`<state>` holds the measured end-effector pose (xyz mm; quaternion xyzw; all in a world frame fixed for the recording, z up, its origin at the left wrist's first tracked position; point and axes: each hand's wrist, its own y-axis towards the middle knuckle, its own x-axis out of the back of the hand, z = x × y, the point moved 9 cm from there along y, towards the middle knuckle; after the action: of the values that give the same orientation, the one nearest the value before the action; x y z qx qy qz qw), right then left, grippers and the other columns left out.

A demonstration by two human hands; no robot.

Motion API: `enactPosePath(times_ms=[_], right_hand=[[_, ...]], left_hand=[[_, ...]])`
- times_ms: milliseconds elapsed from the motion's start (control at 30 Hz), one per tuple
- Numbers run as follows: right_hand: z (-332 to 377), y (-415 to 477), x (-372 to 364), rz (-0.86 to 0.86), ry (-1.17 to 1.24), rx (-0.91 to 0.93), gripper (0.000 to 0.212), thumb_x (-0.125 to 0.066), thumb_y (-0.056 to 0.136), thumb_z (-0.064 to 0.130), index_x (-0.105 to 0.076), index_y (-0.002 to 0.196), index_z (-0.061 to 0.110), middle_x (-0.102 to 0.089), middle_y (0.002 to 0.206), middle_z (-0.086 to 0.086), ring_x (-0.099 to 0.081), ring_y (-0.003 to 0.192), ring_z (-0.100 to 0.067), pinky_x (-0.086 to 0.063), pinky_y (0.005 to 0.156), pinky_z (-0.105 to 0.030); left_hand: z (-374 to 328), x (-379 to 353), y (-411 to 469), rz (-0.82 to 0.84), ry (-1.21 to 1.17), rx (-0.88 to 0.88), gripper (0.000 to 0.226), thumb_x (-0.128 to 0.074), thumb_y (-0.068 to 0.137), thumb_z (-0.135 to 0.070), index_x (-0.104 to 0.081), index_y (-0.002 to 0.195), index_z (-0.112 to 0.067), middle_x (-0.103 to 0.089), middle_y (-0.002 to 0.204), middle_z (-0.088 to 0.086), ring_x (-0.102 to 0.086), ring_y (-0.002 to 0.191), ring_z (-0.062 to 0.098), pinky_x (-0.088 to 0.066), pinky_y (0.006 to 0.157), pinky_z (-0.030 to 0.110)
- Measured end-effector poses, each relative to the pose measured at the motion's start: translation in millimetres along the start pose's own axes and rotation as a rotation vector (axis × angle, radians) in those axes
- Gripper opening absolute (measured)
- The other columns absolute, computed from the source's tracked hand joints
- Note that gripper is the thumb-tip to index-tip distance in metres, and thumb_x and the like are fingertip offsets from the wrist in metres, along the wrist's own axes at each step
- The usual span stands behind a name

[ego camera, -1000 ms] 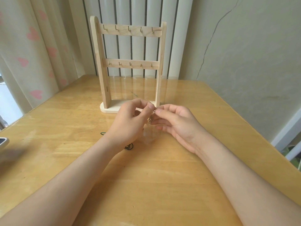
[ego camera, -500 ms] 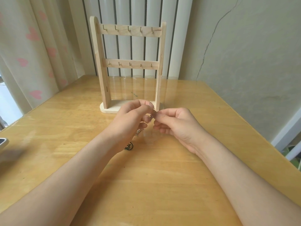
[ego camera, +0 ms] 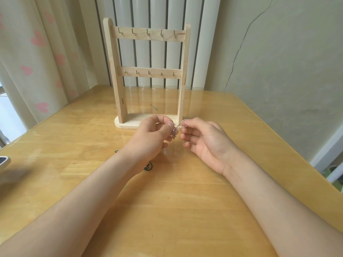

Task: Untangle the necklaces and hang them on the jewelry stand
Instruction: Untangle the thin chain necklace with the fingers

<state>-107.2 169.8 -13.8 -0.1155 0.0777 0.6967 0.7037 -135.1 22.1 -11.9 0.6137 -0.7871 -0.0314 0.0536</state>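
Observation:
A thin silver chain necklace [ego camera: 177,125] with small pendants [ego camera: 174,134] hangs between my two hands, just above the table and in front of the stand's base. My left hand [ego camera: 152,140] pinches one end with thumb and forefinger; my right hand [ego camera: 202,141] pinches the other. The wooden jewelry stand [ego camera: 148,73] stands upright behind them, with two rails of small metal hooks, all bare. A dark green cord necklace [ego camera: 148,166] lies on the table under my left wrist, mostly hidden.
The wooden table [ego camera: 185,210] has a glossy transparent cover. A grey device edge [ego camera: 4,161] pokes in at the far left. Curtains with pink hearts hang at the left, a radiator behind the stand, a cracked wall at the right.
My hands have drawn slightly apart, stretching a short length of chain between them. The pendants now dangle in the gap between my fingertips.

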Motion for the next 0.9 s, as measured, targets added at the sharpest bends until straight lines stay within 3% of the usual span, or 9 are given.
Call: enactPosePath(times_ms=[267, 333, 400, 467, 633, 733, 900], right_hand=[[1, -1, -3, 0.034, 0.032, 0.027, 0.005, -0.070, 0.095, 0.009, -0.074, 0.091, 0.009, -0.070, 0.091, -0.008, -0.065, 0.079, -0.016, -0.045, 0.070, -0.028], [4, -2, -4, 0.050, 0.037, 0.057, 0.007, -0.070, 0.094, 0.006, -0.074, 0.089, 0.006, -0.071, 0.092, -0.010, -0.065, 0.080, -0.015, -0.046, 0.072, -0.027], [7, -2, -5, 0.056, 0.045, 0.085, 0.005, -0.070, 0.095, 0.006, -0.074, 0.092, 0.005, -0.071, 0.093, -0.010, -0.066, 0.081, -0.015, -0.048, 0.073, -0.027], [8, -2, -4, 0.047, 0.045, 0.098, 0.004, -0.069, 0.095, 0.006, -0.073, 0.093, 0.005, -0.073, 0.094, -0.010, -0.067, 0.080, -0.015, -0.049, 0.072, -0.027], [10, -2, -1, -0.002, 0.029, 0.100, 0.003, -0.067, 0.097, 0.006, -0.065, 0.100, 0.007, -0.073, 0.087, -0.007, -0.061, 0.067, -0.013, -0.042, 0.057, -0.024], [12, -2, 2, -0.013, -0.010, 0.089, 0.005, -0.066, 0.099, 0.010, -0.062, 0.102, 0.009, -0.062, 0.073, -0.002, -0.047, 0.057, -0.013, -0.031, 0.048, -0.023], [3, -3, -3, 0.057, -0.074, 0.007, 0.015, -0.066, 0.099, 0.014, -0.058, 0.086, 0.016, -0.045, 0.066, 0.001, -0.038, 0.054, -0.011, -0.025, 0.047, -0.024]], left_hand=[[-5, 11, -3, -0.144, -0.041, -0.009, 0.004, -0.062, 0.105, -0.011, -0.062, 0.108, -0.010, -0.074, 0.082, -0.003, -0.073, 0.079, 0.009, -0.063, 0.092, 0.038], [-6, 14, -5, -0.156, 0.023, -0.018, 0.009, -0.058, 0.103, -0.008, -0.065, 0.108, -0.009, -0.073, 0.080, -0.003, -0.068, 0.072, 0.013, -0.061, 0.083, 0.034], [-9, 14, -6, -0.146, 0.127, -0.027, 0.014, -0.056, 0.103, -0.008, -0.070, 0.104, -0.009, -0.071, 0.081, -0.001, -0.060, 0.065, 0.015, -0.054, 0.064, 0.025], [-7, 13, -7, -0.133, 0.152, 0.003, 0.015, -0.058, 0.104, -0.011, -0.072, 0.100, -0.009, -0.069, 0.082, 0.000, -0.057, 0.062, 0.015, -0.050, 0.058, 0.023], [-1, 8, -4, -0.102, 0.023, 0.079, 0.018, -0.054, 0.102, -0.008, -0.067, 0.091, -0.008, -0.071, 0.087, 0.004, -0.061, 0.067, 0.018, -0.054, 0.072, 0.031], [-2, 12, -2, -0.135, -0.102, 0.095, 0.021, -0.051, 0.101, -0.007, -0.066, 0.086, -0.008, -0.070, 0.089, 0.005, -0.064, 0.068, 0.019, -0.058, 0.077, 0.033], [-1, 12, -3, -0.120, -0.194, 0.120, 0.018, -0.054, 0.100, -0.011, -0.066, 0.088, -0.006, -0.070, 0.092, 0.009, -0.063, 0.072, 0.023, -0.060, 0.080, 0.039]])
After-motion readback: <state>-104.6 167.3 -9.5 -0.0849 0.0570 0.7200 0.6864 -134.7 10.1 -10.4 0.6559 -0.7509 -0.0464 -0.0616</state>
